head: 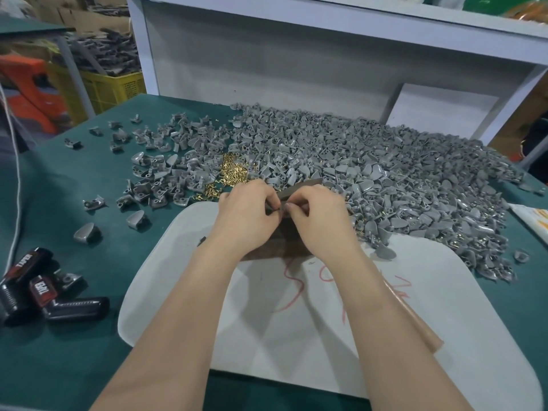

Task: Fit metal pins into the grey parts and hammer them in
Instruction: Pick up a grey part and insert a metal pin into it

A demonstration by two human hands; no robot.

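Setting: A workshop table covered in dark green cloth, with a white panel wall along its far edge.
Work surface: A white plastic board with rounded corners lies on the table nearest the person, marked with red scribbles. A brown block sits on its far end, under the 2 wrists.
Grey parts: A large heap of small grey plastic parts covers the right and far side of the table and spills onto the board's far right corner. A looser scatter of the same parts lies to the left.
Metal pins: A small pile of short brass-coloured pins lies between the scatter and the heap, just beyond the left hand.
Left hand: Over the far end of the board, fingers curled, fingertips meeting those of the other hand.
Right hand: Beside it, fingers curled the same way.
Held piece: Both hands pinch a dark grey flat piece that pokes out beyond the knuckles. Whether a pin sits in it is too small to tell.
Left of the board: Black tool bodies with red labels lie together near the table's edge, and a white cord runs past them.
Background: A yellow plastic crate stands on the floor beyond the table's left corner.
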